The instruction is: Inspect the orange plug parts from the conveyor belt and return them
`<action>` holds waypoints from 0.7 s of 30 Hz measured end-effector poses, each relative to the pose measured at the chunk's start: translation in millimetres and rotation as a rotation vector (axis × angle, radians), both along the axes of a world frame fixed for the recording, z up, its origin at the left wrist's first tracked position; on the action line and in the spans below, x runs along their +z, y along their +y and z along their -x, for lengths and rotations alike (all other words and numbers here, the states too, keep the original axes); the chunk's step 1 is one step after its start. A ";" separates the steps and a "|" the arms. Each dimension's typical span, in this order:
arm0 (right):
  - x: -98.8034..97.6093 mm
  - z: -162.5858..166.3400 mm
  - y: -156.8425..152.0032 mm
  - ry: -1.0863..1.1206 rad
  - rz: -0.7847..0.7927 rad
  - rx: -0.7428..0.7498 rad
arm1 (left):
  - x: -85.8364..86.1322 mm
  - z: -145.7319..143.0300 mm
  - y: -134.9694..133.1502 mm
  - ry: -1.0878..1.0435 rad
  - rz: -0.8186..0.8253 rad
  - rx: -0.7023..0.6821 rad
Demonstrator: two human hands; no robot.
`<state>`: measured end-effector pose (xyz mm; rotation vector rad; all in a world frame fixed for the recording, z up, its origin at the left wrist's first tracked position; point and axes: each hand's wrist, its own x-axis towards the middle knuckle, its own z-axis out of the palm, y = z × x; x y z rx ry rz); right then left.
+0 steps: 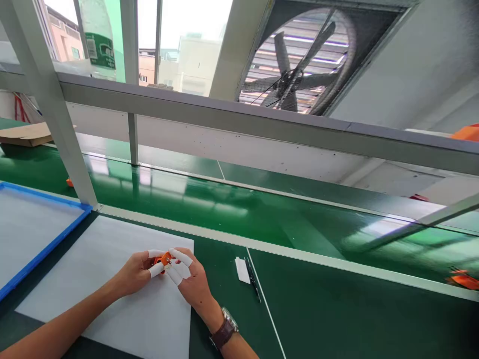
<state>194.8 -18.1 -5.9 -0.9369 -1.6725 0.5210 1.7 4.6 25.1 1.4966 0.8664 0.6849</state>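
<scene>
A small orange plastic part point(165, 258) is held between my two hands over a large white sheet point(149, 319). My left hand point(136, 271) pinches it from the left, with white covers on the thumb and a fingertip. From the right, my right hand point(192, 276) closes its white-covered fingertips on the same part. A watch point(225, 329) is on the right wrist. Fine details of the orange part are too small to make out.
A blue-edged frame point(48, 252) lies at the left. Right of the sheet are a small white card point(242, 270) and a dark pen-like tool point(253, 280). Beyond runs a green conveyor belt point(224, 214), with orange pieces point(465, 280) far right and a cardboard box point(28, 133) far left.
</scene>
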 end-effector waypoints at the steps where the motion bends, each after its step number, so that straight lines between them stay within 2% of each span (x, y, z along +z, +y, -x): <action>1: 1.3 -0.4 -1.2 -0.019 -0.019 0.021 | -2.1 -0.2 -1.7 0.043 -0.048 0.011; 4: 5.8 -3.8 -3.2 -0.123 -0.064 0.090 | -5.1 1.3 -5.3 0.190 -0.210 0.048; 6: 7.4 -7.0 -3.2 -0.218 -0.085 0.118 | -5.2 2.7 -6.5 0.199 -0.243 0.061; 8: 6.4 -9.6 -2.7 -0.252 -0.088 0.118 | -4.6 3.4 -7.0 0.121 -0.178 0.055; 13: -1.7 -8.9 -3.5 -0.085 0.046 0.079 | -3.0 2.9 -7.0 -0.077 0.031 0.038; 21: -0.9 -2.5 -8.9 -0.101 0.071 0.052 | -6.3 3.5 -6.0 -0.147 0.086 0.105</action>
